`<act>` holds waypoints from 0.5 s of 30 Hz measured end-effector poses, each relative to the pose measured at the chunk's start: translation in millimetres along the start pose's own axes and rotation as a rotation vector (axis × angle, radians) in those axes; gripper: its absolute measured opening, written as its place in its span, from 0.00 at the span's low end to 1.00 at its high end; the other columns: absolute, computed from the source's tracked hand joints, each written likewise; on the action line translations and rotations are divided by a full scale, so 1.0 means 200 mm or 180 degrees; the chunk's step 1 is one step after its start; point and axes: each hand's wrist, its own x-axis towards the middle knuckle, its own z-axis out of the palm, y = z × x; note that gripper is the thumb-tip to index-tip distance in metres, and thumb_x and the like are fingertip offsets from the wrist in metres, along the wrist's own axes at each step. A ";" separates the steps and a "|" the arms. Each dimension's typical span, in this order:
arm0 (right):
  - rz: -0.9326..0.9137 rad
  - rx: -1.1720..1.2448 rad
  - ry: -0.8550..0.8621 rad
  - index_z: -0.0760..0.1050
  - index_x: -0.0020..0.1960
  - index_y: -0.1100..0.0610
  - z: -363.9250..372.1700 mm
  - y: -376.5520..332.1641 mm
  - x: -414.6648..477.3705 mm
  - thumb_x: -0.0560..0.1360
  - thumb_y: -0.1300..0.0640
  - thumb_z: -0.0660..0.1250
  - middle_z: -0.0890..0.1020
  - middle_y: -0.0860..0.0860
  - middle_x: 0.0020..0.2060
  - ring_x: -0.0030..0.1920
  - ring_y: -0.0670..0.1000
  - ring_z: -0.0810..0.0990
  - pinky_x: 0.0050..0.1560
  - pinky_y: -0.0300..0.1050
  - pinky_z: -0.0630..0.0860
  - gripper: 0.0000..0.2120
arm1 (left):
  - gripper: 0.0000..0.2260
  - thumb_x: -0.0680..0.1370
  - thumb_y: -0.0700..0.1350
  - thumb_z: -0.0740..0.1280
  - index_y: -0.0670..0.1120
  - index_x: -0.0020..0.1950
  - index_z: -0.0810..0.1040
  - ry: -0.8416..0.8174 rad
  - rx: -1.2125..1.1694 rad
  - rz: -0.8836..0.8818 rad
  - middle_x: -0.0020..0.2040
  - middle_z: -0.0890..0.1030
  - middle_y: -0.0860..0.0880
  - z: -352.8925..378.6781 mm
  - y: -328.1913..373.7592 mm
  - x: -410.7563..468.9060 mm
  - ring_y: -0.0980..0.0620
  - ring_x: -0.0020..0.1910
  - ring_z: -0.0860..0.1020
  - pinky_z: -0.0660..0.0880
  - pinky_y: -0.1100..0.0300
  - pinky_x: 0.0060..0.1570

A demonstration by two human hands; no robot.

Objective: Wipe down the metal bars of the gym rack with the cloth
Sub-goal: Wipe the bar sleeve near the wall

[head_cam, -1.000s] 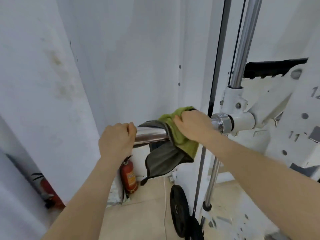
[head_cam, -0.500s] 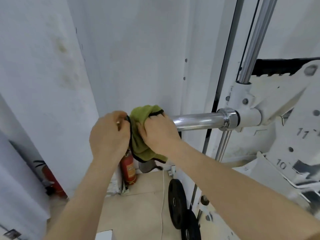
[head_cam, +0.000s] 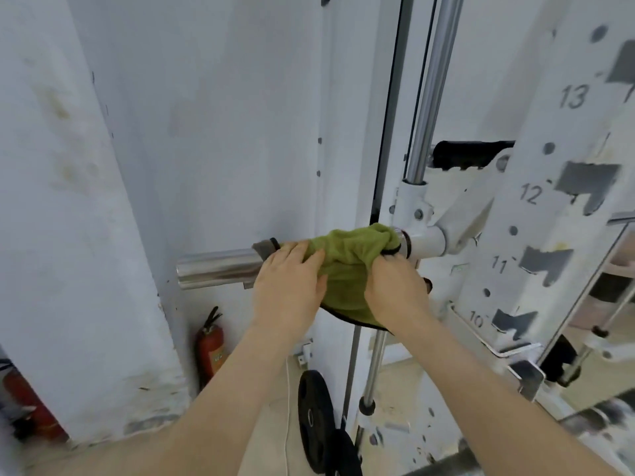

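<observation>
The green cloth [head_cam: 350,262] drapes the chrome bar [head_cam: 216,267] under both hands, the left hand [head_cam: 288,286] curled over its left edge and the right hand [head_cam: 395,293] gripping its bunched right end.

Bright, even light with soft shadows; wide-angle edges bend, and the lower right corner blurs.
</observation>
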 end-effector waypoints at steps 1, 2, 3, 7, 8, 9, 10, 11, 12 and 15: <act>0.0207 0.0451 0.0078 0.74 0.46 0.60 -0.04 0.02 -0.03 0.78 0.64 0.56 0.77 0.53 0.37 0.45 0.59 0.77 0.39 0.46 0.68 0.08 | 0.10 0.76 0.50 0.66 0.49 0.52 0.83 0.0087 -0.0178 -0.0063 0.54 0.82 0.49 -0.02 -0.01 0.01 0.45 0.55 0.78 0.75 0.50 0.53; 0.0435 0.0920 0.0133 0.73 0.46 0.58 -0.09 0.05 -0.03 0.80 0.62 0.55 0.76 0.50 0.36 0.43 0.58 0.78 0.36 0.46 0.67 0.09 | 0.12 0.79 0.52 0.60 0.50 0.50 0.82 0.0119 -0.0284 -0.0178 0.50 0.81 0.52 -0.05 -0.03 0.03 0.46 0.53 0.77 0.74 0.52 0.49; 0.0555 0.1342 0.0304 0.73 0.49 0.56 -0.14 0.06 -0.01 0.80 0.61 0.54 0.78 0.49 0.39 0.44 0.56 0.78 0.37 0.46 0.69 0.09 | 0.15 0.80 0.53 0.56 0.51 0.50 0.82 0.0136 -0.0290 -0.0325 0.49 0.80 0.53 -0.08 -0.05 0.04 0.46 0.54 0.76 0.72 0.52 0.49; 0.0287 0.1256 0.0422 0.66 0.72 0.54 -0.16 0.06 0.18 0.81 0.62 0.51 0.73 0.49 0.67 0.66 0.52 0.69 0.64 0.47 0.66 0.21 | 0.20 0.81 0.56 0.51 0.51 0.64 0.76 0.0071 0.0181 -0.0789 0.65 0.76 0.43 -0.04 -0.23 0.06 0.41 0.66 0.70 0.62 0.45 0.66; 0.0163 0.0863 0.0321 0.66 0.72 0.55 -0.10 0.05 0.21 0.82 0.59 0.50 0.72 0.51 0.68 0.69 0.53 0.67 0.67 0.48 0.64 0.20 | 0.21 0.81 0.57 0.49 0.51 0.63 0.76 0.0074 0.0302 -0.0719 0.61 0.79 0.44 -0.03 -0.25 0.04 0.40 0.62 0.73 0.63 0.45 0.66; 0.0098 0.0481 0.0246 0.67 0.72 0.56 -0.01 0.05 0.22 0.82 0.57 0.48 0.71 0.52 0.70 0.72 0.54 0.63 0.71 0.50 0.61 0.20 | 0.22 0.80 0.57 0.49 0.51 0.61 0.77 0.0108 0.0350 -0.0624 0.55 0.82 0.45 -0.02 -0.27 0.02 0.41 0.57 0.75 0.65 0.45 0.65; 0.0084 0.0168 0.0226 0.66 0.72 0.57 0.06 0.04 0.21 0.83 0.55 0.47 0.70 0.52 0.71 0.74 0.54 0.60 0.73 0.53 0.56 0.21 | 0.21 0.80 0.57 0.49 0.51 0.59 0.78 0.0160 0.0336 -0.0560 0.51 0.83 0.47 -0.02 -0.29 0.02 0.42 0.53 0.77 0.66 0.46 0.64; 0.0115 0.0015 0.0223 0.65 0.73 0.57 0.11 0.02 0.20 0.83 0.55 0.47 0.69 0.52 0.72 0.75 0.54 0.58 0.75 0.55 0.53 0.21 | 0.20 0.80 0.57 0.50 0.51 0.58 0.79 0.0201 0.0275 -0.0529 0.48 0.83 0.49 -0.02 -0.29 0.02 0.42 0.51 0.78 0.67 0.46 0.63; 0.0071 -0.0055 0.0211 0.65 0.73 0.57 0.13 -0.02 0.19 0.83 0.54 0.47 0.69 0.52 0.72 0.76 0.54 0.57 0.75 0.56 0.50 0.21 | 0.19 0.80 0.56 0.51 0.52 0.57 0.79 0.0230 0.0196 -0.0537 0.48 0.83 0.50 -0.03 -0.29 0.02 0.43 0.51 0.78 0.67 0.47 0.62; -0.0397 -0.0251 0.0053 0.67 0.71 0.57 0.13 -0.26 0.16 0.81 0.55 0.49 0.69 0.53 0.71 0.77 0.55 0.54 0.75 0.59 0.44 0.21 | 0.18 0.81 0.55 0.51 0.53 0.56 0.79 0.0274 0.0057 -0.0548 0.48 0.84 0.53 -0.06 -0.29 0.01 0.46 0.52 0.78 0.66 0.48 0.65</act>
